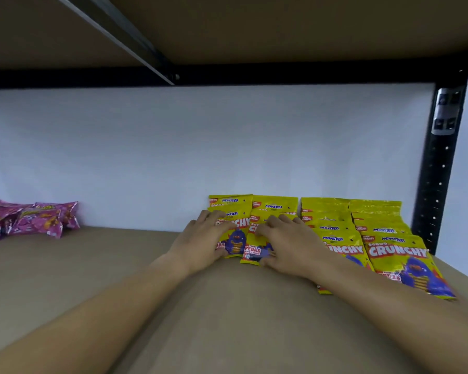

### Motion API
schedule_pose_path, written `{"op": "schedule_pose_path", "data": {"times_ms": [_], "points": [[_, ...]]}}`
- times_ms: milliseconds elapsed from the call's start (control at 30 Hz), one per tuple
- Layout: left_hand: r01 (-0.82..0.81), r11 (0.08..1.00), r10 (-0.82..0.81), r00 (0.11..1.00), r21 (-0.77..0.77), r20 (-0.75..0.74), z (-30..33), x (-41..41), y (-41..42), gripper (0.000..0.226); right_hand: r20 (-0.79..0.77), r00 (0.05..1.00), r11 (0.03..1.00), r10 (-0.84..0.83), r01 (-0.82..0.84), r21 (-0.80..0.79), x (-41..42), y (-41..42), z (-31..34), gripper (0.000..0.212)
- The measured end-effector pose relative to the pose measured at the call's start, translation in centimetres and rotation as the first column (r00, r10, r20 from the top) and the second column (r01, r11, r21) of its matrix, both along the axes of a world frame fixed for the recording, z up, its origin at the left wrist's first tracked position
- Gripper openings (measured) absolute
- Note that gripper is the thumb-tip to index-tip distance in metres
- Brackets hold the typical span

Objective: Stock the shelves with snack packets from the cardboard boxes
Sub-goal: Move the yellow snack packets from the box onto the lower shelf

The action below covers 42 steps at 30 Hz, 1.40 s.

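Yellow snack packets [274,209] lie in rows; left hand [203,238] and right hand [289,245] press them, fingers straight.

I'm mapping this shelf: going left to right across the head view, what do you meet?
Pink snack packets → left hand → right hand → rows of yellow snack packets → black shelf upright.

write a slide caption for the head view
Both hands press yellow packets flat on the shelf.
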<state>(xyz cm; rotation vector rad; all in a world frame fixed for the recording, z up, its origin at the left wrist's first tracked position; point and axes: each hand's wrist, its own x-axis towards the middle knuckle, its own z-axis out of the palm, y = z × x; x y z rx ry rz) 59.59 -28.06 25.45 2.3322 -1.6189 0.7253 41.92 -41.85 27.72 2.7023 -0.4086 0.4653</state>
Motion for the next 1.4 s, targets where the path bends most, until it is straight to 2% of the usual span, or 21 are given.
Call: {"op": "schedule_pose_path", "data": {"times_ms": [167,300,467,800,1233,1400], "points": [[-0.016,0.999,0.014,0.997,0.036,0.077,0.1,0.1,0.0,0.058,0.044,0.998,0.994,-0.042,0.046,-0.095,0.2,-0.8,-1.1,0.058],[0.017,0.999,-0.018,0.999,0.034,0.033,-0.3,0.3,-0.2,0.052,0.047,0.998,0.996,-0.029,0.033,-0.089,0.1,-1.3,-1.2,0.056],[0.058,0.998,-0.058,0.997,0.009,-0.050,-0.6,0.7,-0.1,0.043,0.074,0.997,1.000,0.012,-0.012,-0.003,-0.3,-1.8,-0.9,0.054],[0.103,0.994,-0.106,0.988,-0.026,-0.116,-0.6,1.6,0.3,0.053,0.062,0.998,0.999,0.007,-0.004,-0.039,0.0,-2.3,-1.5,0.060],[0.167,0.985,-0.170,0.977,-0.039,-0.126,-1.0,1.3,-0.2,0.052,0.101,0.994,0.999,0.030,-0.031,0.014,-0.5,-2.3,-1.6,0.055],[0.156,0.981,-0.171,0.977,-0.117,-0.130,-0.4,0.7,0.4,0.041,0.154,0.988,0.998,0.035,-0.043,0.049,-0.7,-1.7,-0.9,0.052]]}}
